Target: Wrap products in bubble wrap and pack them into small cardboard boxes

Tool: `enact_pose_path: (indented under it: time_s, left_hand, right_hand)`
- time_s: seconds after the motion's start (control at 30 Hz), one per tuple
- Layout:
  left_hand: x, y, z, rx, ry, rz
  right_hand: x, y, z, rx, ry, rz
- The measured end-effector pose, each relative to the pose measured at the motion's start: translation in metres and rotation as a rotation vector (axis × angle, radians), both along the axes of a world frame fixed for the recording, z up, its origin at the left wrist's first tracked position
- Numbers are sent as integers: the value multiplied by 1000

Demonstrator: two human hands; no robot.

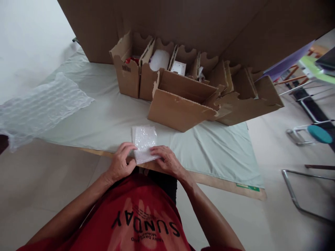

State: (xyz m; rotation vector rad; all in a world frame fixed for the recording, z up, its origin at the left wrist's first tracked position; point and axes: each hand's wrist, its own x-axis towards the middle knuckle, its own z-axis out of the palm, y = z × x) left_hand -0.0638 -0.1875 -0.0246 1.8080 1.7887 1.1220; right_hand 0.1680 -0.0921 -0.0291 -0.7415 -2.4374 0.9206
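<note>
A small folded piece of clear bubble wrap [145, 141] lies at the table's front edge, right before me. At its left side is my left hand [121, 161], fingers curled, with the index finger and thumb on its edge and lower corner. My right hand [168, 160] grips the lower right part, its fingers over the top and its thumb near the front edge. Whether anything is wrapped inside, I cannot tell.
Several open cardboard bins [131, 76] stand in a row at the back, some with goods inside. Another cardboard bin [180, 108] sits in front of them. A large bubble wrap sheet [44, 108] hangs over the left edge. A teal stool [319, 134] is at right.
</note>
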Motion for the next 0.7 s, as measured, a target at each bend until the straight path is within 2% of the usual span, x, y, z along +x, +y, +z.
enact_pose_path:
  time_s: [0.1, 0.17, 0.27, 0.5, 0.7]
  left_hand:
    - [-6, 16, 10, -256, -33, 214]
    - [-6, 30, 16, -422, 24, 241]
    - [-2, 47, 24, -555, 135, 248]
    - [0, 57, 29, -637, 268, 204]
    - [-2, 57, 28, -617, 293, 210]
  right_hand:
    - [1, -5, -2, 60, -21, 0]
    - [2, -10, -3, 108, -38, -4]
    - [4, -19, -7, 174, -56, -13]
    - [6, -26, -13, 257, -21, -30]
    - [3, -19, -3, 212, -82, 8]
